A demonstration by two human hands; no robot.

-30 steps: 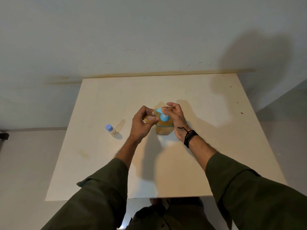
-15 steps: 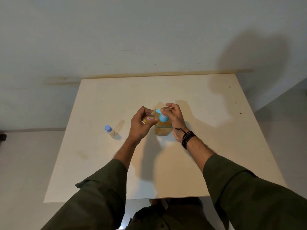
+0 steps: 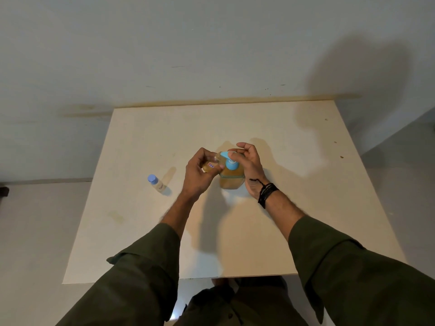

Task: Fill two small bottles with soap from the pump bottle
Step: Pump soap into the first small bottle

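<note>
The left hand (image 3: 200,175) is pinching a small bottle (image 3: 210,165) under the pump bottle (image 3: 231,177) spout mid-table. The right hand (image 3: 249,168), fingers curled, is maybe pressing the pump. The capped bottle (image 3: 156,183) is standing left, with bare table (image 3: 294,184) around.

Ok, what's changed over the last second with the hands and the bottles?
Almost nothing. The left hand still holds the small bottle at the spout of the pump bottle, and the right hand still rests on the pump head. The capped small bottle stays standing on the table, untouched.
</note>
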